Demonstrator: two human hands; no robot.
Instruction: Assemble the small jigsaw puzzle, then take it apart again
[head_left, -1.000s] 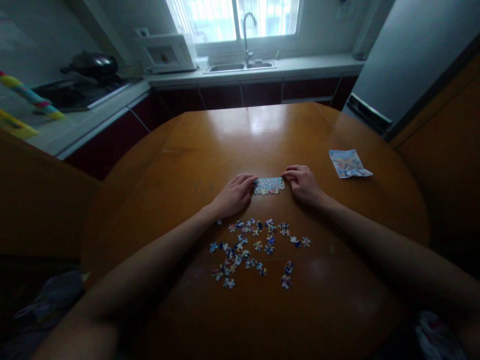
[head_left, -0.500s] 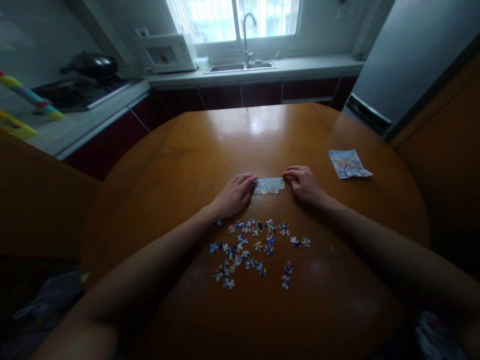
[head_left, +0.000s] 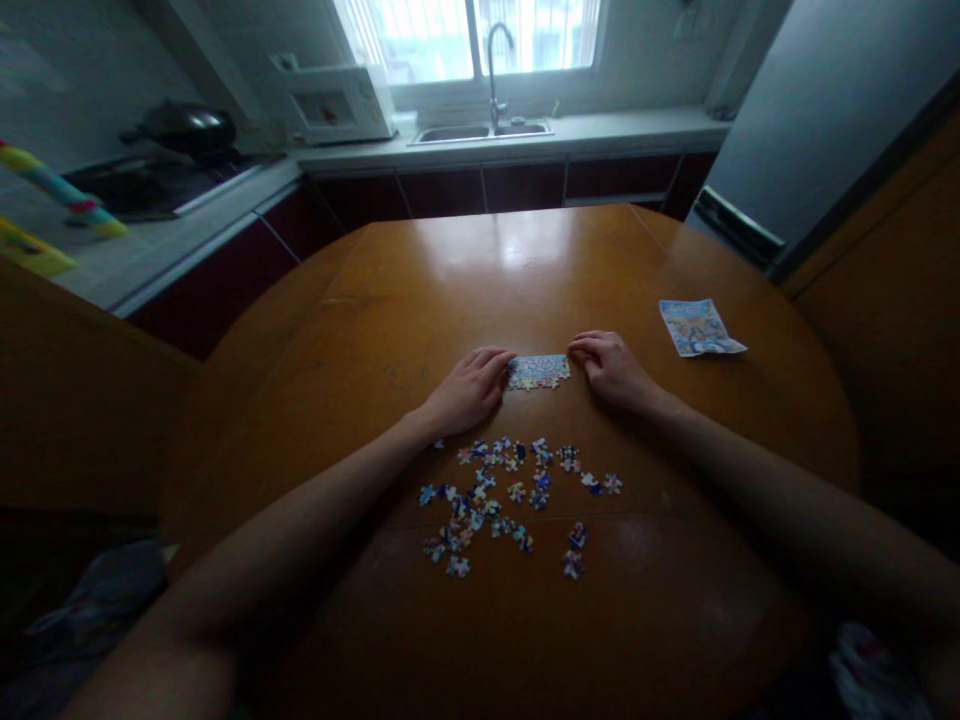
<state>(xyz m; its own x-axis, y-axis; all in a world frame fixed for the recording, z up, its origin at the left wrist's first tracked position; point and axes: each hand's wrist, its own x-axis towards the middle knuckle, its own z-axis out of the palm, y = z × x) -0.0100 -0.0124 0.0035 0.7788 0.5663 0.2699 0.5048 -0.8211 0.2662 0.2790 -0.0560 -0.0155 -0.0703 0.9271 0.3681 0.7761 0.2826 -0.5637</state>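
A partly joined jigsaw puzzle (head_left: 538, 371) lies flat on the brown wooden table, its near edge jagged with tabs. My left hand (head_left: 471, 388) rests at its left side, fingers closed together and fingertips against that edge. At the top right corner, my right hand (head_left: 609, 365) has its fingers bent and drawn together, the tips touching the puzzle's edge. Between my forearms, nearer to me, many loose puzzle pieces (head_left: 474, 512) are scattered, some overlapping. A pair of pieces (head_left: 575, 550) sits apart to the right of that pile.
A creased printed picture sheet (head_left: 699, 328) lies on the wooden table (head_left: 450, 285) at the right. Behind the table run a counter with a sink (head_left: 454, 133), a microwave (head_left: 334, 105) and, at left, a stove with a dark pot (head_left: 187, 130). A fridge (head_left: 817, 130) stands at right.
Hardly anything differs. Both hands stay at the sides of the joined puzzle, and the loose pieces lie as before; the view has shifted very slightly.
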